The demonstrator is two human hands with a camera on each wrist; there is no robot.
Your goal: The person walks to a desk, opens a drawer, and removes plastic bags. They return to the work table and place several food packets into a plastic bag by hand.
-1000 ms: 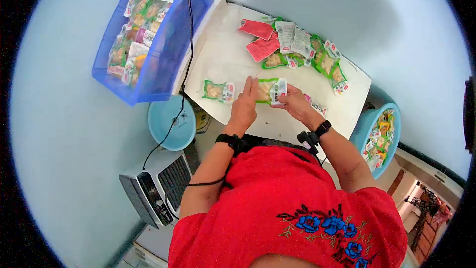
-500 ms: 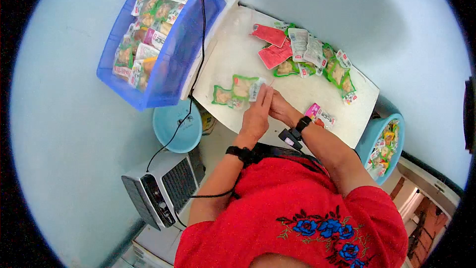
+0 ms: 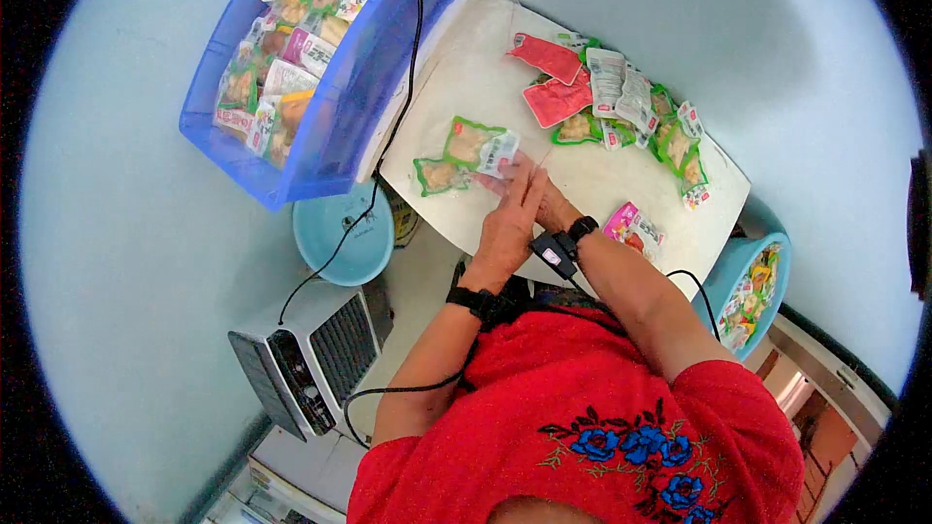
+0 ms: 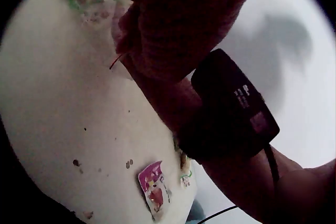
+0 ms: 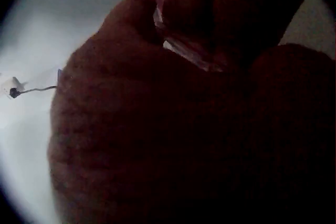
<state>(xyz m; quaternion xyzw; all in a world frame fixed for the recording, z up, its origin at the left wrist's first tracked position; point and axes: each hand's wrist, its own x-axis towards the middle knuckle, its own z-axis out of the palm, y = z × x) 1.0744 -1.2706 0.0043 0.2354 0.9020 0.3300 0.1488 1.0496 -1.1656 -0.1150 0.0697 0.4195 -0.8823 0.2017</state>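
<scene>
In the head view a clear packet with a green border point(image 3: 468, 144) lies at the table's left part, overlapping a smaller green-edged packet point(image 3: 439, 176). The left hand point(image 3: 508, 233) has its fingers extended toward the larger packet's white end, crossing over the right hand. The right hand point(image 3: 551, 206) is beside and partly under it, its fingertips at the same white end; its grip is mostly hidden. Both wrist views are dark; the left wrist view shows the packet's clear end point(image 4: 97, 14) by the fingers.
Red, white and green packets point(image 3: 558, 102) lie along the table's back edge. A purple packet point(image 3: 629, 228) rests at right. A blue crate point(image 3: 330, 126) of packets stands at left, a filled blue tub point(image 3: 716, 281) at right. A black cable point(image 3: 408, 87) hangs before the crate.
The green-bordered packet has moved left from between the hands onto the smaller packet. The right hand has shifted left, next to the left hand. The purple packet has come into fuller view.
</scene>
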